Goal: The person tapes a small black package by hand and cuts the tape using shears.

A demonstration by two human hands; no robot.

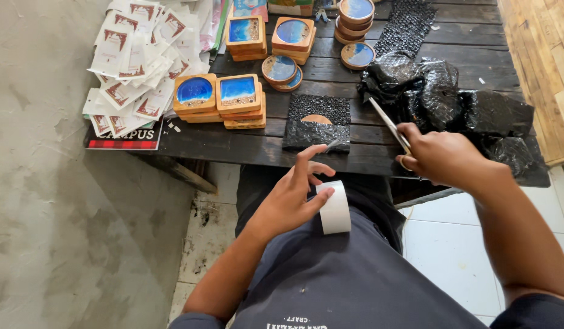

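Note:
My left hand [291, 195] holds a white roll of tape [335, 208] over my lap, with a short strip pulled out toward the table edge. Scissors [389, 125] are gripped in my right hand [443, 158], their blades pointing up and left over the dark wooden table [233, 143]. Just beyond my hands lies a wooden coaster half wrapped in black bubble wrap [317, 122].
Stacks of square coasters [237, 97] and round coasters [281, 70] with blue tops stand on the table. White paper packets [139, 61] are heaped at the left. Crumpled black bubble wrap [443, 97] fills the right side. A grey wall is on the left, white tiles below.

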